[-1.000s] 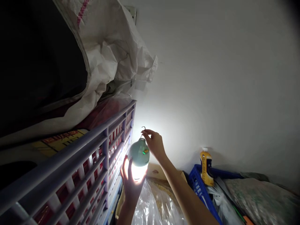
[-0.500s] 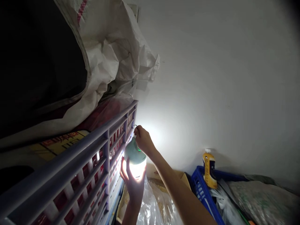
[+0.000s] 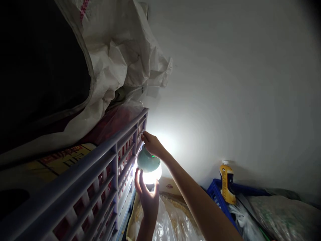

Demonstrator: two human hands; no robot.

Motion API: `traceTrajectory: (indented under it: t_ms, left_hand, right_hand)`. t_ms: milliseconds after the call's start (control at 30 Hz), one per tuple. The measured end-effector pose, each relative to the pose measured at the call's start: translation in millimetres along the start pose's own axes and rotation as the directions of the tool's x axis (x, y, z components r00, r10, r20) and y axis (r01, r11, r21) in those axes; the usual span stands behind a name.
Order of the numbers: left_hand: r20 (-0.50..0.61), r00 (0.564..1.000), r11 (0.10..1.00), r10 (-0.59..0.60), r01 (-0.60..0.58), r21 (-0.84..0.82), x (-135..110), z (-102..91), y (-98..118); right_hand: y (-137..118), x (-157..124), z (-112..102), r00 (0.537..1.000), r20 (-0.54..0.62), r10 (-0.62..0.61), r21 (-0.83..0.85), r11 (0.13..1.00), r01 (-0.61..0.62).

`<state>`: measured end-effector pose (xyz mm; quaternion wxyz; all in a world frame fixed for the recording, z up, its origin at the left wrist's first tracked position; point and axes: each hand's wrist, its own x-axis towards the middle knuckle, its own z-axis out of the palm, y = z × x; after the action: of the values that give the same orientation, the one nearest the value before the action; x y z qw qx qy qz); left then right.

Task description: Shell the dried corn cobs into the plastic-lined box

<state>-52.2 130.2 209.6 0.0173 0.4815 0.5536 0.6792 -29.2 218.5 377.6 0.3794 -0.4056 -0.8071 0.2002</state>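
A lit lamp (image 3: 148, 161), with a pale green upper body, a glowing white lower part and a wire hook on top, hangs beside the purple plastic basket (image 3: 114, 160). My right hand (image 3: 152, 143) pinches the hook, its fingertips close to the slatted basket side. From below, my left hand (image 3: 147, 192) holds the lamp with thumb and fingers around its bright lower part. Glare hides some of the contact there. A small green light shows on the lamp's body. The hook's tip is near a basket bar; I cannot tell whether it touches.
A crumpled white woven sack (image 3: 110, 63) bulges above the basket. Below stands a carton (image 3: 170, 186) with clear plastic in it. To the right, a yellow bottle (image 3: 227, 184) stands in a blue crate (image 3: 216, 190) beside a filled plastic bag (image 3: 286, 214). A pale wall (image 3: 238, 83) closes the back.
My right hand has moved slightly up and left with the hook, towards the basket bars. The lamp has tilted and its body shifted a little right; my left hand has shifted slightly right.
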Motion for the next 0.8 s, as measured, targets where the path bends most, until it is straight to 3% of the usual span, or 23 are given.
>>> traceTrajectory:
  t_ms: [200,400,633,800]
  left_hand:
    - [0.033,0.986,0.985,-0.166,0.167,-0.039,5,-0.4,1]
    - [0.053,0.931,0.918,-0.361,0.365,-0.152,9,0.4,-2]
    - [0.131,0.897,0.875,-0.423,0.442,-0.197,8,2.8,-4]
    - [0.141,0.897,0.876,-0.419,0.441,-0.195,6,3.8,-2]
  right_hand:
    - [2,6,1,0.999,-0.008,0.046,-0.021,0.999,-0.046]
    - [3,10,0,0.999,0.015,0.042,-0.013,0.999,-0.042]
    - [2,13,0,0.998,0.051,0.046,0.013,0.999,-0.046]
    - [0,16,-3,0.997,0.072,0.040,-0.012,0.999,-0.039]
